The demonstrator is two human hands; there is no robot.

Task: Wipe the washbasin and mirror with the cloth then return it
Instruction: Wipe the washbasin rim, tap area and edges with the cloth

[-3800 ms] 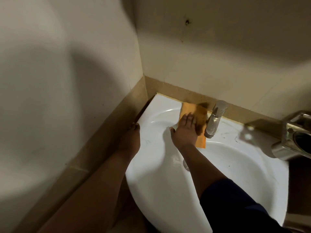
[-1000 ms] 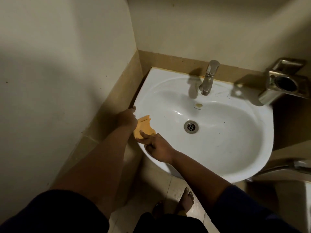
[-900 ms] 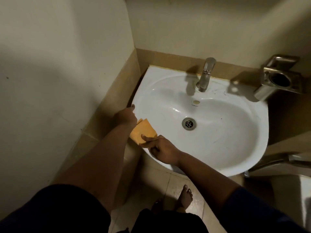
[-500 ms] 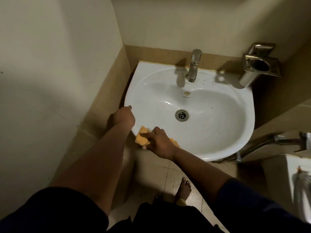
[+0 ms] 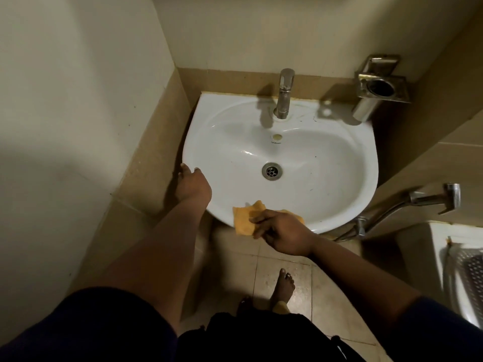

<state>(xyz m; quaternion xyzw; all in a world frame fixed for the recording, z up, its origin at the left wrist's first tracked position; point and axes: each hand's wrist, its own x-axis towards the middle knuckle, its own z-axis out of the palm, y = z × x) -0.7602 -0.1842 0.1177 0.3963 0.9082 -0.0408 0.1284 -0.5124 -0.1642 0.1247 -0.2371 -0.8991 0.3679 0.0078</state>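
Orange cloth, gripped by the right hand, lies on the white washbasin's front rim; the left hand rests open on its left edge.

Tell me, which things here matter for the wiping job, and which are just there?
Part of the job:
cloth, held in the right hand
basin, its front rim under the cloth
left hand, resting on the basin's left rim

Just there:
tap
drain
metal holder on the wall
hose sprayer
basket
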